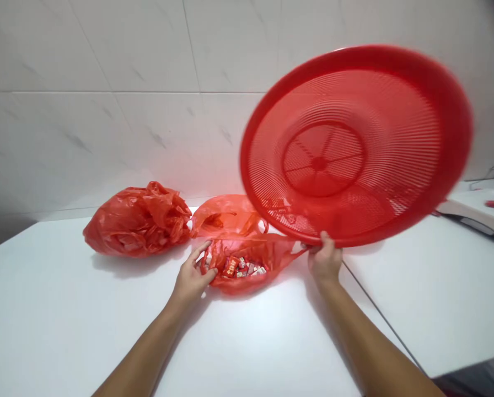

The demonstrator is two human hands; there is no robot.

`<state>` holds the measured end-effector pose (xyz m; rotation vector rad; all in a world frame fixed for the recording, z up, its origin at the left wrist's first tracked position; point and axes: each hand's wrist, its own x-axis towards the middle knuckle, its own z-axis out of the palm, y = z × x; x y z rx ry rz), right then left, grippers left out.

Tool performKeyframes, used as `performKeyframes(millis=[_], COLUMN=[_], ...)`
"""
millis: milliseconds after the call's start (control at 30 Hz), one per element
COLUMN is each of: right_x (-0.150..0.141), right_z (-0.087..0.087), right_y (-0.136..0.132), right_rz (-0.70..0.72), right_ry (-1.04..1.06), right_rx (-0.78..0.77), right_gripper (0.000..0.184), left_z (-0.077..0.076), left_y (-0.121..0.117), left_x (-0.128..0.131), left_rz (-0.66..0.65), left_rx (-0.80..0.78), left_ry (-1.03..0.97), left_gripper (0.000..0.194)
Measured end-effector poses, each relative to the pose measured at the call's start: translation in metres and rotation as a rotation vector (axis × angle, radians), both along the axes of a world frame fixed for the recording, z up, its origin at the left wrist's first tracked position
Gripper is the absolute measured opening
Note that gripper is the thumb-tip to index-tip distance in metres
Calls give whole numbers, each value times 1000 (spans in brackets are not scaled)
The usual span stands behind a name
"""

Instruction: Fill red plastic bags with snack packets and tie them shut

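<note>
A thin red plastic bag (245, 285) lies with its mouth open on the white table, with several small wrapped packets (231, 267) in red and white inside. My left hand (192, 277) grips the bag's left edge, thumb and fingers apart around the rim. My right hand (326, 259) is closed on the lower rim of a large round red plastic basket (319, 162) with a slotted wall, held up on its side with its hollow facing me. A stretched corner of the bag runs to this hand; whether the fingers also grip it is partly hidden.
A bulging, bunched-up red plastic bag (135, 223) sits at the left. Behind the open mouth lies more red translucent plastic (226, 207). White tiled wall (127, 110) closes off the back. A white and black object (474, 220) stands at the right, past a table seam (379, 311).
</note>
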<state>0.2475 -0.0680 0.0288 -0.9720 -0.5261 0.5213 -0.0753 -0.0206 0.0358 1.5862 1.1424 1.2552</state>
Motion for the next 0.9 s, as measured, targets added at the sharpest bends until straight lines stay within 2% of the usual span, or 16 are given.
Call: performKeyframes(millis=[67,133,233,333,433,600,767,900], right_x=[21,42,67,82,93,109,109,114], right_z=[14,24,33,35,32,31,41,41], right_y=[-2,-8,-21,-30,-32,-36,-54,-72], right_rz=[-69,-41,15,-29,-154,-270,-370,-475], right_ry=[101,176,259,325,346,301,599,742], right_rx=[124,168,99,11,-64,-163,-92,-129], right_gripper=[34,40,40,40,42,38,26,16], left_z=[-4,-8,-10,-7,-3,-8,-14,-12], left_y=[-4,-10,-20,-25,-28,-34,-44,-55], left_x=[5,10,18,22,26,36,49,56], left_rz=[-65,-147,-212,-225,-234,-292,-345,-394], left_rx=[-49,-124,-121,-124,-169,-130,-75,26], left_ry=[11,34,81,99,100,133,174,244], left_gripper=[79,86,82,78,73,62,50,41])
